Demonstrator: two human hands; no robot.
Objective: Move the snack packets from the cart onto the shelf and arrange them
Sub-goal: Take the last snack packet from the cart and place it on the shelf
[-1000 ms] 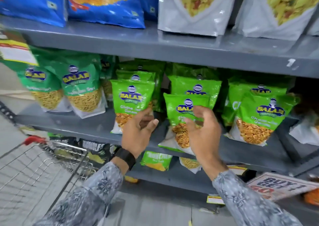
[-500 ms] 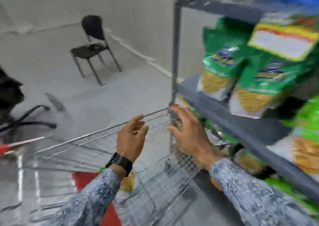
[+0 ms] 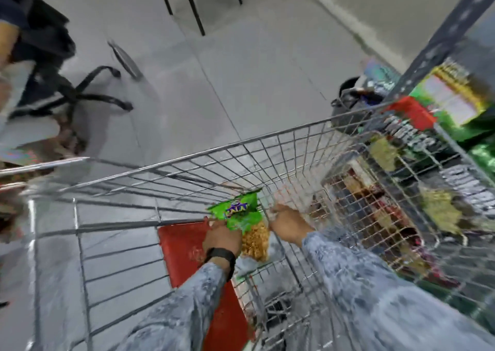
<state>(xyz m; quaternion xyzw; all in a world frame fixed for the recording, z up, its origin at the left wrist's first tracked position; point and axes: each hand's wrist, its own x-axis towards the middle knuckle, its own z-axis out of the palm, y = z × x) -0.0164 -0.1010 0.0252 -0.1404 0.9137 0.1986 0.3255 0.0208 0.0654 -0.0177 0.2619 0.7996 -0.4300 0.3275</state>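
I look down into the wire cart [image 3: 241, 141]. A green snack packet [image 3: 239, 212] with a clear window of yellow snack stands tilted near the cart's bottom. My left hand [image 3: 221, 236], with a black watch on the wrist, grips its left edge. My right hand [image 3: 288, 222] reaches down just to the right of the packet, its fingertips blurred against the wire floor. The grey shelf upright [image 3: 442, 42] stands at the right, with green packets [image 3: 455, 101] behind the cart's far wall.
A red panel [image 3: 182, 249] lies in the cart under my left wrist. An office chair base [image 3: 88, 93] and a person [image 3: 16, 29] are at the left. Black chair legs [image 3: 192, 2] stand at the top. A dark bin [image 3: 351, 109] sits beside the shelf.
My view swung from the shelf down into the cart. Both hands left the shelved packets, passed over the cart rim and dropped inside; the left hand now grips a green packet.
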